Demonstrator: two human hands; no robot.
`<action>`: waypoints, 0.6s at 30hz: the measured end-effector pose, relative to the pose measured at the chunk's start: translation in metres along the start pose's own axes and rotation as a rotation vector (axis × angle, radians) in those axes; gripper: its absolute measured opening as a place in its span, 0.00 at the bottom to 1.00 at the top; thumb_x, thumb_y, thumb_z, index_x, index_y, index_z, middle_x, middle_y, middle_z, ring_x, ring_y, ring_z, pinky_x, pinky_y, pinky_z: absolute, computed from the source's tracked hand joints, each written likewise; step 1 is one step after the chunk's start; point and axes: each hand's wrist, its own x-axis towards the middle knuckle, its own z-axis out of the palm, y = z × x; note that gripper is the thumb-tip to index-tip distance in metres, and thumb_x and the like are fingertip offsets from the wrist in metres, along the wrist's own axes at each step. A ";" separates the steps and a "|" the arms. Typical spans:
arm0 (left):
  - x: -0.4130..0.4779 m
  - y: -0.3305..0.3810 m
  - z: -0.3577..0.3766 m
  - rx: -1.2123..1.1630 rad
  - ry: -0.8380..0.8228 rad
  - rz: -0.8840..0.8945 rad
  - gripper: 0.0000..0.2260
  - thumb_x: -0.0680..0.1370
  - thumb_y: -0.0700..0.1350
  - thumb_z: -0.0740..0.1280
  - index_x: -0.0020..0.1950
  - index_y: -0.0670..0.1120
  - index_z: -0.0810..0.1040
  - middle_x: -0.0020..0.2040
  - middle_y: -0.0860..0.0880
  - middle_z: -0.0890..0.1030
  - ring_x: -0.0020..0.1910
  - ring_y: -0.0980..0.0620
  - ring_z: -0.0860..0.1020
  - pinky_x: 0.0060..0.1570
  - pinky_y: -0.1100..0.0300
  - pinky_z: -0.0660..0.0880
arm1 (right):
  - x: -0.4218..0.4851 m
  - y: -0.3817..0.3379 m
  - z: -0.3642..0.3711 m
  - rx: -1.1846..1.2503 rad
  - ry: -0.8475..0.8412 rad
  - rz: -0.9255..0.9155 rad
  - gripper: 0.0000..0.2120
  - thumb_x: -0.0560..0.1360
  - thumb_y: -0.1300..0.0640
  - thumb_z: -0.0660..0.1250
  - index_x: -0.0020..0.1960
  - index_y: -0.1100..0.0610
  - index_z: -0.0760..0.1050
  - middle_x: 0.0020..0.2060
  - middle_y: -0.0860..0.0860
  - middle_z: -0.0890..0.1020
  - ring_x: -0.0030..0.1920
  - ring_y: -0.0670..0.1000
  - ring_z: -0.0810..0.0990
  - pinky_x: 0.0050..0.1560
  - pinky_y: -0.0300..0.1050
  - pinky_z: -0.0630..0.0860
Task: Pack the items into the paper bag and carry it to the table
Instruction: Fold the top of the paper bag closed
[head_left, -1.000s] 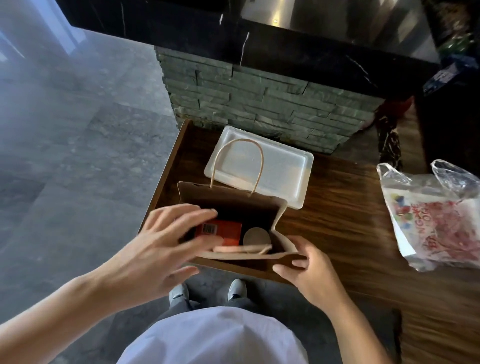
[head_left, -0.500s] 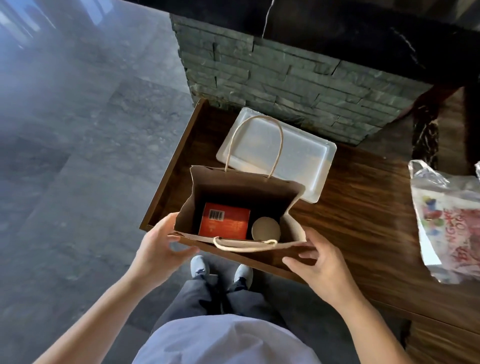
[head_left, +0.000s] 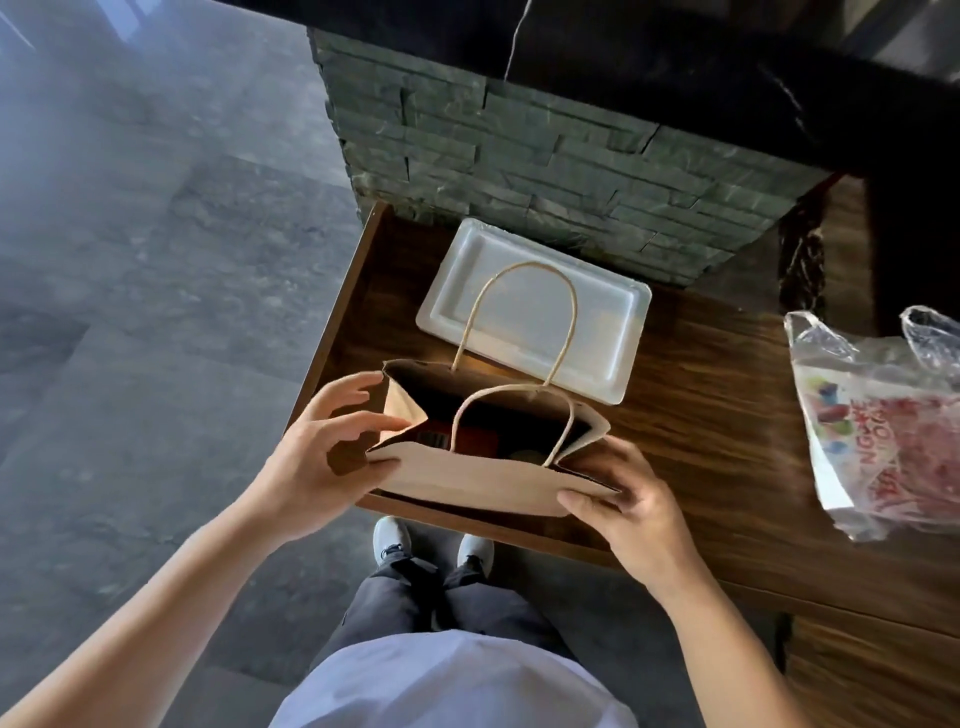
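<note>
The paper bag (head_left: 467, 475) stands at the centre of the frame, on the near left corner of a wooden counter (head_left: 701, 415), with its mouth partly drawn in. The left hand (head_left: 317, 452) pinches the bag's left edge, thumb and fingers closed on the folded-in side panel. The right hand (head_left: 623, 499) grasps the lower right corner of the bag's near wall, thumb on the paper and fingers curled behind it.

Packing looks finished or close to it. Inside the bag, a red box (head_left: 467, 441) shows through the opening, and a pale round thing (head_left: 524, 457) sits to its right, mostly hidden by the near wall; what it is cannot be told. The white tray (head_left: 597, 332) behind the bag is bare, so probably nothing is left to load. What remains, by the look of it, is to gather the handles, lift the bag and carry it to the table, which is not in view.

By count: one paper bag with two rope handles, both standing up; two items visible inside; one tray; one printed plastic bag (head_left: 883, 426) at the right edge of the frame, well apart from the paper bag; two hands, both on the bag.
</note>
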 end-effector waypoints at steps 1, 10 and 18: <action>0.002 0.000 -0.002 -0.001 -0.029 0.014 0.16 0.72 0.44 0.76 0.54 0.63 0.82 0.73 0.63 0.66 0.71 0.59 0.66 0.61 0.60 0.70 | 0.001 0.002 -0.001 0.014 0.000 0.007 0.22 0.64 0.53 0.78 0.57 0.55 0.80 0.58 0.48 0.79 0.58 0.50 0.80 0.57 0.49 0.79; 0.028 -0.001 -0.007 -0.380 0.005 -0.049 0.22 0.65 0.43 0.81 0.54 0.52 0.74 0.57 0.51 0.83 0.61 0.49 0.79 0.57 0.47 0.77 | 0.022 0.003 -0.004 0.016 0.029 0.050 0.34 0.63 0.53 0.79 0.66 0.41 0.72 0.61 0.41 0.78 0.66 0.41 0.72 0.70 0.52 0.68; 0.032 -0.008 -0.006 -0.046 -0.168 -0.091 0.46 0.59 0.51 0.83 0.70 0.70 0.62 0.66 0.64 0.70 0.63 0.64 0.70 0.59 0.62 0.74 | 0.022 0.001 -0.007 0.013 0.023 0.115 0.38 0.64 0.63 0.80 0.67 0.41 0.71 0.66 0.47 0.75 0.67 0.48 0.73 0.67 0.54 0.72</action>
